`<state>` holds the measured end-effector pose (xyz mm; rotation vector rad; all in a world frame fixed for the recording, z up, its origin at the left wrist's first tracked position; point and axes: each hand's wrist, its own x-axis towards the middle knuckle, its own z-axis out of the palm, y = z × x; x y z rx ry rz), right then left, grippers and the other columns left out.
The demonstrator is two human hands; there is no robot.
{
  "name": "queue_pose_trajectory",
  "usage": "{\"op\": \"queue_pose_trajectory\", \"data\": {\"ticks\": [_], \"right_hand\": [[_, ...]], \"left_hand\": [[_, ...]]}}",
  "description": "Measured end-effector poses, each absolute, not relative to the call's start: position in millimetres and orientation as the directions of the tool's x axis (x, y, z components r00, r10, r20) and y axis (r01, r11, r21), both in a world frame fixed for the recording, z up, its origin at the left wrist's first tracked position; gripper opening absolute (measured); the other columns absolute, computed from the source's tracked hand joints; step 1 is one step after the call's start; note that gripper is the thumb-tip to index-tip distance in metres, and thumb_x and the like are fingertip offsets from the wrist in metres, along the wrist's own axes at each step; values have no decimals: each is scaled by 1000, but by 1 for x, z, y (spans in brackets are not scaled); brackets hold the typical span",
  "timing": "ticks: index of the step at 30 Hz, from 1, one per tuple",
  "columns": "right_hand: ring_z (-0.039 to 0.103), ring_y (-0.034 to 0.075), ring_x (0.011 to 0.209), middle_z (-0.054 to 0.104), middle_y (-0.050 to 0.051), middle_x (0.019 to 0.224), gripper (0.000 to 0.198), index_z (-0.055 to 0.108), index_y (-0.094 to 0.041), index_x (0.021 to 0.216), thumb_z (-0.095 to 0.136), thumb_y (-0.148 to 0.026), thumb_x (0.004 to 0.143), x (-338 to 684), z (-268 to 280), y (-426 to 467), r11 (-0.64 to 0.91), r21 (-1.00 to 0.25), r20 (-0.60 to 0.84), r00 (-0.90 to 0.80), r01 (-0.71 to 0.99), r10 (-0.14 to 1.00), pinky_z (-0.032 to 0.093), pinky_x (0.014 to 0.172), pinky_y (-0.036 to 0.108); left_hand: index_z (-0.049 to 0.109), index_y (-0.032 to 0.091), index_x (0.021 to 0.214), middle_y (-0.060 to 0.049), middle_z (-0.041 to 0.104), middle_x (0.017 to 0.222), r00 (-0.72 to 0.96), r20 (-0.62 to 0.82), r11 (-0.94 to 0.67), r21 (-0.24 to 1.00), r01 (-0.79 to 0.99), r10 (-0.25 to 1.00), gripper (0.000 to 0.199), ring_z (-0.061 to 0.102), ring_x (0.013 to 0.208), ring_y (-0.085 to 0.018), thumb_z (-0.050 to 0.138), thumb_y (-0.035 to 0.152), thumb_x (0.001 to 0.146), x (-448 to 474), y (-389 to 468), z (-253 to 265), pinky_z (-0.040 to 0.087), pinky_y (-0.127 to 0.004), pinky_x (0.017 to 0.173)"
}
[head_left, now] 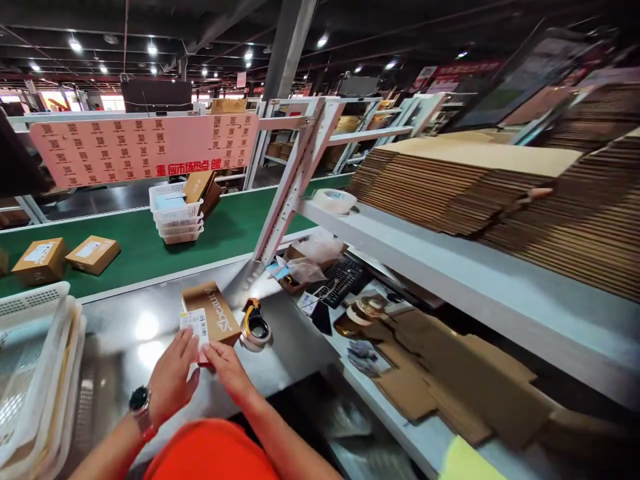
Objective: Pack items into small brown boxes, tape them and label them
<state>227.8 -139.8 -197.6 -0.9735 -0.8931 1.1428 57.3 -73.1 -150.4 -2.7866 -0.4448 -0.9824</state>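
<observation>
A brown cardboard box (pixel 214 303) with white "beauty" lettering lies on the metal worktop (pixel 120 333). Over its near left side is a white printed shipping label (pixel 196 323), one part of which sticks out past the box's edge. My left hand (pixel 175 373), with a watch at the wrist, has its fingers on the label's left part. At the label's lower right, by the near edge of the box, my right hand (pixel 227 368) holds it with the fingertips; the thumbs' grip is partly hidden. Just right of the box rests a tape dispenser (pixel 256 328).
Behind the worktop runs a green conveyor belt (pixel 135 257) with labelled boxes (pixel 94 254) and stacked white baskets (pixel 177 213). More white baskets (pixel 37 373) stand at the left. On the right, a shelf (pixel 425 260) bears flattened cartons (pixel 425 190) and a tape roll (pixel 334 201). Beneath lies a keyboard (pixel 340 277).
</observation>
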Motion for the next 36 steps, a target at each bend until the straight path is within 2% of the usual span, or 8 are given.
{"op": "queue_pose_trajectory", "data": {"ticks": [2, 4, 6, 9, 15, 21, 28, 36], "right_hand": [[63, 20, 90, 69, 10, 97, 65, 74, -13, 103, 74, -77, 90, 248, -206, -158, 134, -939, 53, 251, -317, 967, 51, 90, 35], [57, 17, 81, 65, 8, 88, 67, 74, -12, 91, 75, -78, 87, 267, -212, -176, 130, -953, 46, 293, -274, 955, 48, 78, 30], [53, 15, 74, 63, 7, 80, 66, 74, -11, 82, 77, -77, 86, 283, -217, -192, 126, -966, 52, 310, -224, 949, 43, 70, 28], [52, 14, 70, 67, 7, 80, 67, 79, -11, 90, 82, -77, 80, 301, -229, -213, 69, -958, -29, 335, -279, 942, 39, 65, 27], [63, 17, 87, 72, 10, 100, 70, 80, -14, 103, 93, -73, 69, 326, -247, -256, -4, -769, -252, 297, -639, 921, 51, 70, 26], [67, 20, 94, 72, 12, 99, 67, 79, -11, 98, 98, -67, 66, 351, -254, -287, -33, -728, -287, 261, -684, 922, 57, 79, 29], [67, 19, 90, 72, 11, 94, 71, 80, -10, 95, 100, -68, 60, 375, -267, -313, -37, -722, -301, 266, -690, 916, 59, 83, 31], [68, 19, 87, 73, 11, 92, 77, 79, -8, 96, 100, -70, 56, 399, -275, -335, -55, -742, -322, 283, -669, 904, 59, 81, 31]], "left_hand": [[32, 3, 165, -28, 39, 166, 635, 575, -856, 373, 359, 517, 79, 47, 152, -39, 63, 34, 99, 75, -86, -163, 53, -56, 115], [38, -3, 160, -32, 48, 158, 561, 255, -496, 803, 331, 787, 94, 59, 140, -36, 69, 57, 95, 97, -99, -171, 59, -49, 106], [60, -5, 135, -31, 67, 129, 602, -104, -102, 949, 299, 792, 91, 72, 106, -31, 73, 70, 86, 120, -113, -175, 62, -38, 81], [71, -1, 103, -24, 73, 102, 611, -276, 141, 955, 260, 742, 78, 69, 80, -25, 81, 71, 73, 151, -136, -179, 52, -31, 61], [78, -2, 108, -22, 75, 108, 399, -365, 338, 931, 139, 841, 87, 71, 83, -24, 95, 64, 54, 192, -172, -194, 57, -30, 62], [78, -1, 112, -22, 75, 114, 344, -380, 365, 924, 110, 859, 96, 75, 88, -28, 99, 66, 48, 217, -199, -202, 63, -32, 65], [73, -4, 118, -22, 75, 115, 298, -422, 410, 906, 106, 856, 32, 77, 84, -24, 78, 14, 92, 247, -231, -199, 62, -28, 64], [75, -2, 116, -22, 74, 119, 307, -422, 411, 906, 101, 853, 35, 77, 86, -24, 83, 17, 88, 270, -255, -207, 63, -30, 66]]}}
